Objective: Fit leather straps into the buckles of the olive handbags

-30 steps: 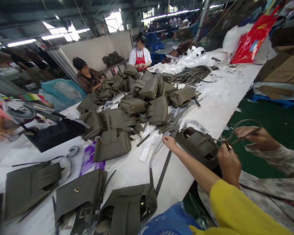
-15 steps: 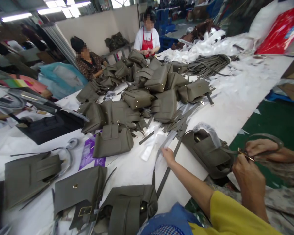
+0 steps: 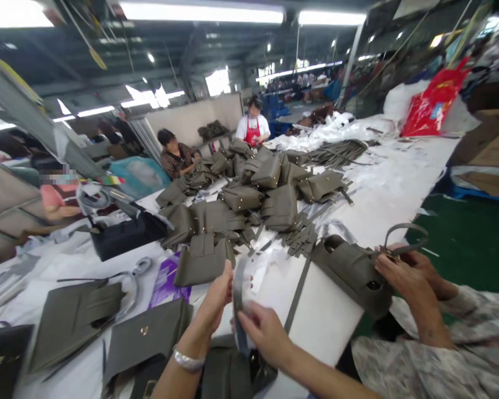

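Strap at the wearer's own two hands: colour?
The strap looks dark grey, somewhat blurred; the head view shows it best.

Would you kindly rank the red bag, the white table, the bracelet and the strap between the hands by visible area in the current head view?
1. White table
2. Red bag
3. Strap, its edges blurred
4. Bracelet

Strap and bracelet are nearer the camera, so true sizes may differ.

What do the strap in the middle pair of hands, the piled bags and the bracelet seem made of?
The strap: perhaps leather or imitation, a flat, curving band; blur hides its finish.
The piled bags: smooth, matte, leather-like, from their soft folds; real or synthetic unclear.
The bracelet: probably polished metal, from its silvery shine.
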Demonstrator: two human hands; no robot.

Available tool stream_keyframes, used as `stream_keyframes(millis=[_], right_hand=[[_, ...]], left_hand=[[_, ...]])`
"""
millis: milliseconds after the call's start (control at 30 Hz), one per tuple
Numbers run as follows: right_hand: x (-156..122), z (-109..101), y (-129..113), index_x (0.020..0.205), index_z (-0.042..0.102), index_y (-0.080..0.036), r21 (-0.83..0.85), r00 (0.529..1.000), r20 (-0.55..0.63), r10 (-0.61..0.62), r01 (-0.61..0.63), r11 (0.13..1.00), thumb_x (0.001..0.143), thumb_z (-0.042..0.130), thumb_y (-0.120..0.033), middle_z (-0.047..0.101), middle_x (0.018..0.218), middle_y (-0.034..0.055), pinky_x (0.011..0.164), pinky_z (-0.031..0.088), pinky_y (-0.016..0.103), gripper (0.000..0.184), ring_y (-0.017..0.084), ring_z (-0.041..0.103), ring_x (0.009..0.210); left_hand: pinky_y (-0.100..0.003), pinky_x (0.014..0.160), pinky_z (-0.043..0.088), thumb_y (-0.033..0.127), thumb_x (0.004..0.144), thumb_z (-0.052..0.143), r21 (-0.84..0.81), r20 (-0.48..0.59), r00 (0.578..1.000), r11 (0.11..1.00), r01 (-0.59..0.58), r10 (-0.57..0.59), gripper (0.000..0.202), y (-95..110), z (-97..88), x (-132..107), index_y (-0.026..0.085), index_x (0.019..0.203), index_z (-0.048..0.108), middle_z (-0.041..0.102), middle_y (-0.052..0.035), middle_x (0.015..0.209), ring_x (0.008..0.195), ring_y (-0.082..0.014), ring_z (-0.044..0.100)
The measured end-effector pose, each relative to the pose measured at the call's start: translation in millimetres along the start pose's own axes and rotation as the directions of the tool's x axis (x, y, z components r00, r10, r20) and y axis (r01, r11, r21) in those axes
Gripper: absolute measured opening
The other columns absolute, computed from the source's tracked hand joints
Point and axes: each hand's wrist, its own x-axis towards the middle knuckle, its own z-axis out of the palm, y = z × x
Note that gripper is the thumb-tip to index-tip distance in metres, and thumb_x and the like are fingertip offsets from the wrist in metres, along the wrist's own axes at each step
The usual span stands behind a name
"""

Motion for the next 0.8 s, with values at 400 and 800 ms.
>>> stream_keyframes(millis=[400, 800], right_hand=[[13.1, -36.8, -50.2, 0.124, 0.056, -0.016, 0.784, 0.969, 0.192, 0.154, -0.246, 0.571, 0.088, 0.038, -0.066, 0.064, 0.12, 0.0141, 0.098, 0.044, 0.038, 0.064, 0.022, 0.064, 0.105], [10.3, -69.7, -74.9, 0.098, 0.07, -0.022, 0.721, 0.996, -0.039, 0.079, -0.026, 0.693, 0.082, 0.068, -0.037, 0.068, 0.104, 0.0029, 0.046, 0.047, 0.012, 0.022, 0.006, 0.056, 0.061]], left_hand=[[-0.018, 0.037, 0.016, 0.066, 0.083, 0.046, 0.292, 0.137, 0.988, 0.95, -0.107, 0.069, 0.049, 12.1, -6.1, -107.1, 0.018, 0.077, 0.05, 0.036, 0.009, 0.042, 0.036, -0.0053, 0.024], [-0.019, 0.04, 0.027, 0.062, 0.086, 0.041, 0.763, 0.06, 0.997, 0.646, -0.01, -0.055, 0.048, 42.8, -49.4, -171.8, 0.018, 0.069, 0.049, 0.05, 0.0046, 0.051, 0.039, -0.0074, 0.036]])
